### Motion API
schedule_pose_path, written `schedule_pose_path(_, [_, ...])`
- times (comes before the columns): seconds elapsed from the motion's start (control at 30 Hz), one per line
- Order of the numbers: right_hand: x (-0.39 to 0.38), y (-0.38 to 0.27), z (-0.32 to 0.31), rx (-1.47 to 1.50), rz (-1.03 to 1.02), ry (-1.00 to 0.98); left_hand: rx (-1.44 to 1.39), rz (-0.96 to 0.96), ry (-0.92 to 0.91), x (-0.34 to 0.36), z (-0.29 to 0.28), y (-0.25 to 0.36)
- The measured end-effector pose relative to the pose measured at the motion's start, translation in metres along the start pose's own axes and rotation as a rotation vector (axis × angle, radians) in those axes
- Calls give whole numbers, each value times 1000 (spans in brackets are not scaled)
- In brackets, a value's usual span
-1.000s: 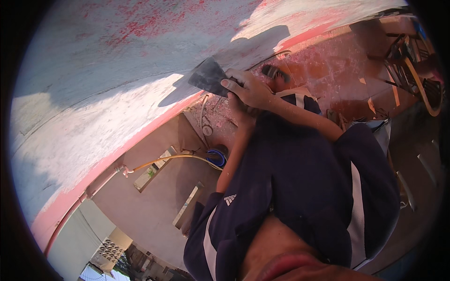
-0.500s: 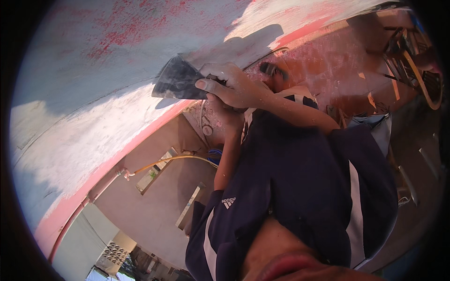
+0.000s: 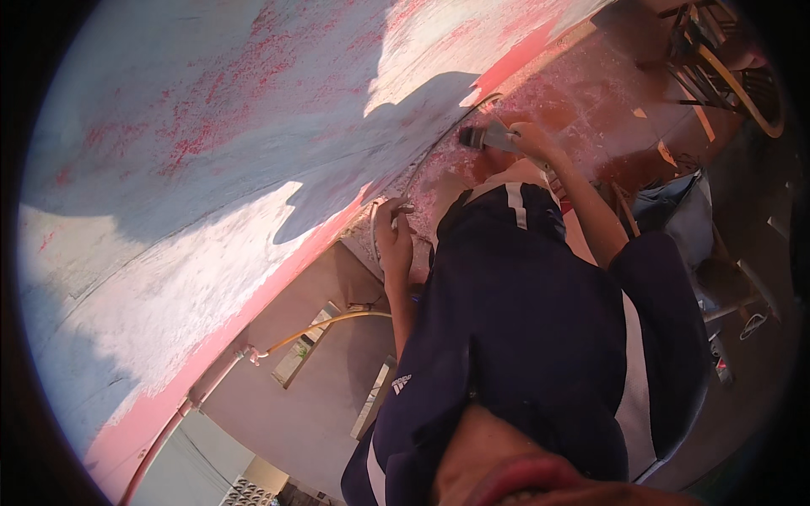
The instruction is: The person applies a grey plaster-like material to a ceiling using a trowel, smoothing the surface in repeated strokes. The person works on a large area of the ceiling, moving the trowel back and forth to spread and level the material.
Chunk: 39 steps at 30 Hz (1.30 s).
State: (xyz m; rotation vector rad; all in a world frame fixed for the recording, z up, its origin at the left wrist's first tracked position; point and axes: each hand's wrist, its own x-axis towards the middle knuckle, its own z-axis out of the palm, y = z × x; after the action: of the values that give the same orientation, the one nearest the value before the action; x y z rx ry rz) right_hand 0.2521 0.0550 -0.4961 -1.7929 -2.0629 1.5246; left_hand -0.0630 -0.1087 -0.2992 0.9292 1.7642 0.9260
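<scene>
Here; left hand (image 3: 395, 242) half-curled, loosely spread near wall (image 3: 211, 152); right hand (image 3: 538, 143) outstretched, pinching scraper (image 3: 503, 136)

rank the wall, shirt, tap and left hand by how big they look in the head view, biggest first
1. Wall
2. Shirt, though it sits close to the camera
3. Left hand
4. Tap

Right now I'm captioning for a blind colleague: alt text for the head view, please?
A person's right grip holds a flat grey blade; the left grip, apparently empty, is near a patchy white-and-red wall with a pink lower band.
</scene>
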Motion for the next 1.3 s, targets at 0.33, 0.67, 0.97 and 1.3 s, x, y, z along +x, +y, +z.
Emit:
schedule_pose_path(0.33, [-122, 344, 135, 938, 1171, 584, -85, 126, 371, -5, -28, -48])
schedule_pose_path(0.67, [-107, 175, 240, 1501, 707, 378, -324, -18, 251, -29, -137, -87])
schedule_pose_path(0.97, [-173, -33, 220, 921, 331, 404, -449, 95, 42, -53, -178, -133])
schedule_pose_path(1.3, [-193, -223, 171, 838, -221, 426, -224, 138, -470, -48, -165, -83])
